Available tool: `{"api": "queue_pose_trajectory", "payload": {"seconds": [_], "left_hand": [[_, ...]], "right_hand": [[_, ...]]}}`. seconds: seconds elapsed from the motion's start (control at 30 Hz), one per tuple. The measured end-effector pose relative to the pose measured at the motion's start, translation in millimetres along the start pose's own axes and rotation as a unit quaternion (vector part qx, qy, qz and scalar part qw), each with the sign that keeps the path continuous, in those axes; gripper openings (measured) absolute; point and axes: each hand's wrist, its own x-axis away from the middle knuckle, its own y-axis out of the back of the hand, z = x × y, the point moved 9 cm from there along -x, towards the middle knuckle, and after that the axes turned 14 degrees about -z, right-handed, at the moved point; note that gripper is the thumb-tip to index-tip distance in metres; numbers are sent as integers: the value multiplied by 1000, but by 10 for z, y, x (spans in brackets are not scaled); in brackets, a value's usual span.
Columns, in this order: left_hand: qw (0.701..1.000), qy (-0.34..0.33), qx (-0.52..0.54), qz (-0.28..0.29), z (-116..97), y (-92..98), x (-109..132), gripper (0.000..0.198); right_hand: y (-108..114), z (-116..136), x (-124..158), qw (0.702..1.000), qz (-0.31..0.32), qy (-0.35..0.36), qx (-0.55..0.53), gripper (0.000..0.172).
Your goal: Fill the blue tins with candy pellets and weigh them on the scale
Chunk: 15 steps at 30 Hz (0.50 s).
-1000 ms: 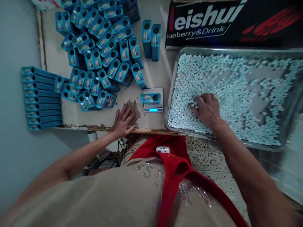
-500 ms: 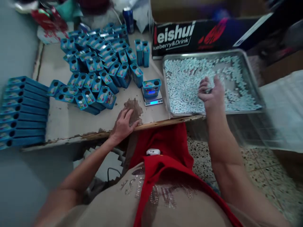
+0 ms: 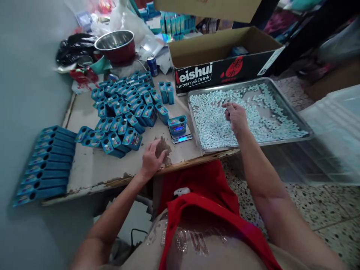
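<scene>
My left hand (image 3: 152,158) rests on the table's front edge beside a worn brown patch, fingers apart and holding nothing. Above the metal tray (image 3: 250,144), which is spread with small pale-blue candies (image 3: 213,123), hovers my right hand (image 3: 235,115). Its fingers are curled together, and whatever lies in them is hidden. Left of the tray, a blue candy box (image 3: 177,126) with a dark opening in its top stands on a small digital scale (image 3: 182,139) with a lit display.
Many similar blue boxes (image 3: 132,99) crowd the table's left half, with a row (image 3: 52,159) at its left edge. Behind the tray stands an open cardboard carton (image 3: 208,77). A drink can (image 3: 152,66) and a metal bowl (image 3: 116,50) sit at the back.
My right hand has turned from palm up, fingers spread, to curled fingers, and shifted left over the candies. My left hand stays on the table edge. The view has tilted upward.
</scene>
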Motion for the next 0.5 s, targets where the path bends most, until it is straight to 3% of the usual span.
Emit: {"api": "queue_pose_trajectory", "payload": {"seconds": [0.13,0.2,0.3,0.37,0.5], "left_hand": [[996,37,67,-54,-101,-323,-523,70],[989,80,107,-59,-124,-531,-734,68],[982,108,147,-46,-257,-768,-978,46],[984,71,151,-57,-475,-813,-1151,39],[985,-10,163,-57,-996,-946,-1492,42]], "right_hand": [[-22,-235,-54,980,13,-182,-73,32],[-63,-276,-2,970,22,-217,-106,31],[-196,-236,89,971,58,-198,-122,32],[-340,-95,127,976,100,-147,-129,39],[-605,361,117,974,145,-45,-166,46]]}}
